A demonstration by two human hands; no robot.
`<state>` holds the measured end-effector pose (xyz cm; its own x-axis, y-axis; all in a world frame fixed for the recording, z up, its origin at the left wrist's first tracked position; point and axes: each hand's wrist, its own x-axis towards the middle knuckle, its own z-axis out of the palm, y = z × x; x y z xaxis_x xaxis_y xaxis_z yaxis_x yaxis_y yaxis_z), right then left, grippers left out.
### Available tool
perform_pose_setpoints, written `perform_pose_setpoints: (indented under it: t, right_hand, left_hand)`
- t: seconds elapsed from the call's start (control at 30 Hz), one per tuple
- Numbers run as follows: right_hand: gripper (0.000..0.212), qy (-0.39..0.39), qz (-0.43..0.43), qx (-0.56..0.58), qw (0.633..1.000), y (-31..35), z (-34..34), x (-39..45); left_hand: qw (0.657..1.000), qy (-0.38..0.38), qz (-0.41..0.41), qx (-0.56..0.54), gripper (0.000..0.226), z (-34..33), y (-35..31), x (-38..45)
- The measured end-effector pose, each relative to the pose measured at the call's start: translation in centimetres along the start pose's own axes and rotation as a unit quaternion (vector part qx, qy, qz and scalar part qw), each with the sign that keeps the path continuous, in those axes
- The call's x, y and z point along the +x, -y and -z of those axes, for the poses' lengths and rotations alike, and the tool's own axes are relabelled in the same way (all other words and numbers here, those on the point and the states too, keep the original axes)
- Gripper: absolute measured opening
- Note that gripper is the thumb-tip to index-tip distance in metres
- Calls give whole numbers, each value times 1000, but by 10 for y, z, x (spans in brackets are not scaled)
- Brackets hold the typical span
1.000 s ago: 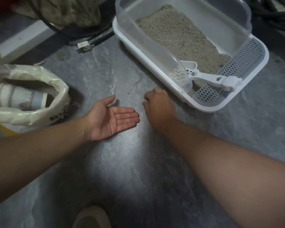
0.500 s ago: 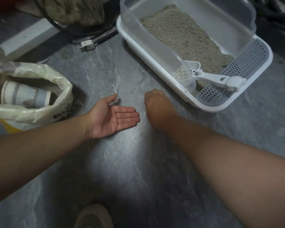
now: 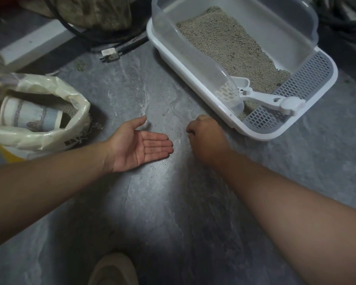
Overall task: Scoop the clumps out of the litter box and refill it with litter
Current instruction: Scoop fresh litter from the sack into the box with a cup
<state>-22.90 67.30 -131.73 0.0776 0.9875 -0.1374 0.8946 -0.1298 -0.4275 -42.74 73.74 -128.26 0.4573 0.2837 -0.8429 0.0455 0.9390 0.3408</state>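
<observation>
The white litter box [image 3: 255, 134] with a clear high wall stands at the upper right, with grey litter [image 3: 224, 42] inside. A white scoop [image 3: 262, 98] lies across its grated step. My left hand [image 3: 140, 145] rests palm up on the floor, its fingers straight. My right hand [image 3: 206, 136] is knuckles up just in front of the box's near corner, with the fingers curled down onto the floor. What is under them is hidden. A few loose grains [image 3: 160, 128] dot the floor between my hands. The open litter bag [image 3: 39, 138] stands at the left.
A patterned cup [image 3: 29, 117] lies inside the bag on the litter. A plug [image 3: 110, 54] and dark cables lie behind, near a pale baseboard. My shoe tip [image 3: 113, 268] shows at the bottom edge. The floor is grey stone-patterned.
My right hand's fingers have shifted a little on the floor by the box corner. My left hand stays palm up in the same spot.
</observation>
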Motion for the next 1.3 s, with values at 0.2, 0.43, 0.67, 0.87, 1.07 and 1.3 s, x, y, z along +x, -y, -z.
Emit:
perform_pose_setpoints:
  t: [0.2, 0.43, 0.67, 0.87, 1.07, 1.3]
  right_hand:
    - [16, 27, 26, -31, 999, 1, 8, 0]
    - [30, 90, 20, -115, 989, 12, 17, -6]
    - [13, 15, -40, 190, 981, 59, 22, -33]
    - [10, -8, 10, 232, 973, 93, 6, -51]
    - [12, -32, 32, 204, 978, 89, 15, -53]
    - [36, -34, -96, 89, 991, 18, 33, -56]
  left_hand:
    - [1000, -3, 3, 8, 77, 2, 2, -3]
    - [1000, -6, 1, 8, 78, 4, 5, -3]
    - [1000, 15, 5, -19, 73, 0, 12, -2]
    - [997, 74, 38, 6, 73, -10, 13, -1]
    - [997, 77, 22, -16, 66, -8, 11, -3]
    - [996, 50, -11, -68, 69, 4, 5, -8]
